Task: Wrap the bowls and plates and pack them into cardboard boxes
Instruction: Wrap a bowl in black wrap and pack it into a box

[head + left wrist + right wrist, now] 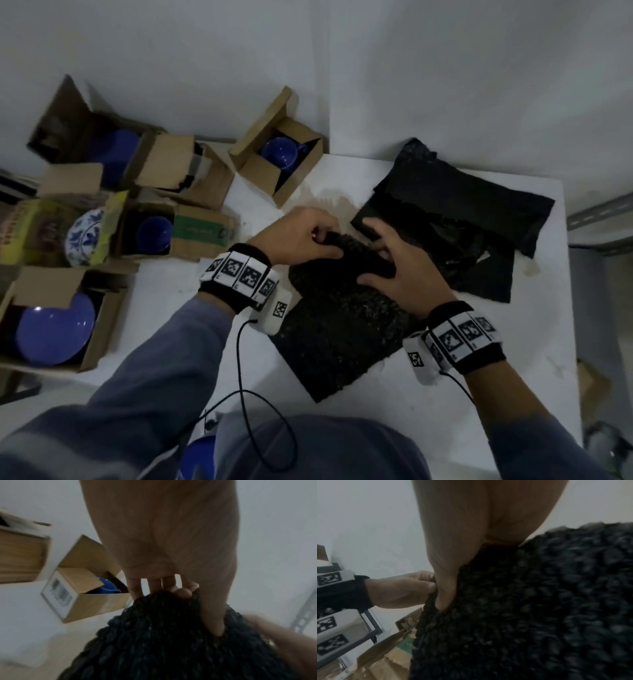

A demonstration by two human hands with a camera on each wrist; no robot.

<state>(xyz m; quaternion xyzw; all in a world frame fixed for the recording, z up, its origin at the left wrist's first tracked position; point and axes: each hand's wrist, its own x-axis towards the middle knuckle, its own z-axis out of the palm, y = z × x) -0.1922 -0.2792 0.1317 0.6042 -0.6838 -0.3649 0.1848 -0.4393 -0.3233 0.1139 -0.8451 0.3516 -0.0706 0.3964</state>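
A black bubble-wrap sheet (342,318) lies on the white table (164,325), its far end folded back toward me into a thick roll. My left hand (325,240) pinches the roll's far left corner, thumb on top; the left wrist view shows the left hand (197,609) curled over the sheet (163,649). My right hand (383,260) grips the roll's right part. In the right wrist view its thumb (444,596) digs into the sheet (530,608) and the fingers are hidden behind it. What is inside the fold is hidden.
A pile of black wrap sheets (455,219) lies at the far right. Open cardboard boxes crowd the left: one with a blue cup (279,152), several with blue bowls (54,329), and one with a blue-and-white plate (84,236). Table edge on the right (568,308).
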